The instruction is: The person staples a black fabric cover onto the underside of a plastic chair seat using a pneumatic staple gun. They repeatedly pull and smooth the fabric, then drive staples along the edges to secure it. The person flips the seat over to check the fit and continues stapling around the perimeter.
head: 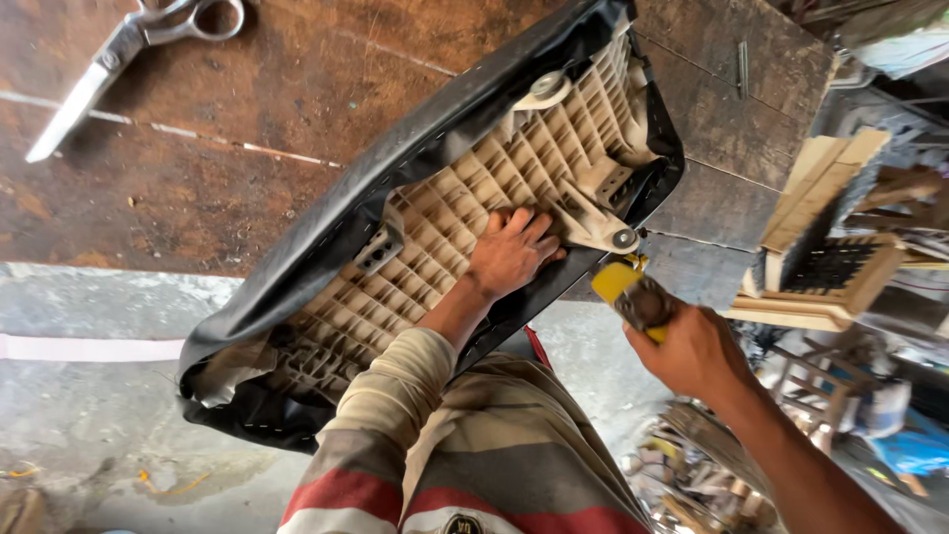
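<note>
Seat [435, 227] lying upside down on the wooden bench [247, 109], ribbed base up, black cover [326, 213] wrapping its edge. Left hand [509, 252] pressing flat, fingers spread, gripping nothing. Right hand [692, 351] closing around a yellow stapler [633, 292] beside the rim. Best keeping the base pinned and the cover taut, nose square to the edge. Scissors [129, 44] lying well apart

An upturned seat [445, 227], beige ribbed underside edged by black cover, lies slanting from 7 to 1 o'clock; a yellow-handled tool [633, 292] sits at its 4 o'clock edge.
</note>
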A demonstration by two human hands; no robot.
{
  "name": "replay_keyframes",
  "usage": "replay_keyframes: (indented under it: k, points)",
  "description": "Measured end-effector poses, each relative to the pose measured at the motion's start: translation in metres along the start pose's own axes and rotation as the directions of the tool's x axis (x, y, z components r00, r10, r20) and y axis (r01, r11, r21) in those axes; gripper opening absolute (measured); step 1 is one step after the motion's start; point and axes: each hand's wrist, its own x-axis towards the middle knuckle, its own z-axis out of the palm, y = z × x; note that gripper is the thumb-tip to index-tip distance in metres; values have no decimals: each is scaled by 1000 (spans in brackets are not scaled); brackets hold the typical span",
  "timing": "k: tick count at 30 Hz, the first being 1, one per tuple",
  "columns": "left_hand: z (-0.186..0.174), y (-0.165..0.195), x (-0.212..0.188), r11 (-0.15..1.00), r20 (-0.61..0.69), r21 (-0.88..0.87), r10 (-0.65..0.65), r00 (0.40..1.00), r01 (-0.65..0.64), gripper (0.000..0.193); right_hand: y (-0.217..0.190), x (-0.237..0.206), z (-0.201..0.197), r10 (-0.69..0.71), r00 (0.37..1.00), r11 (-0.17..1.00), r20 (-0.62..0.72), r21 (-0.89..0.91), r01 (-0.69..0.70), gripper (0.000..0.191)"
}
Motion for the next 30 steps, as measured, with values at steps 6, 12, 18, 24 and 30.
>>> replay_keyframes:
  k: [6, 12, 18, 24, 30]
  points:
    - [5, -5, -2, 998, -83, -50, 20, 996, -25, 26, -43, 26, -18, 173, 982, 983, 79, -74, -168, 44]
    - [14, -7, -3, 998, -41, -64, 24, 999, -26, 29, -56, 37, -12, 233, 968, 968, 92, -114, -222, 43]
    - [13, -7, -1, 999, -80, -39, 26, 996, -29, 32, -49, 40, -3, 240, 968, 967, 68, -106, -232, 44]
    - [-1, -6, -4, 998, -50, -53, 22, 998, -25, 30, -53, 35, -1, 219, 970, 974, 104, -79, -211, 45]
    - [-16, -9, -5, 998, -163, -48, 25, 986, -34, 26, -77, 30, 2, 241, 962, 967, 130, -112, -227, 43]
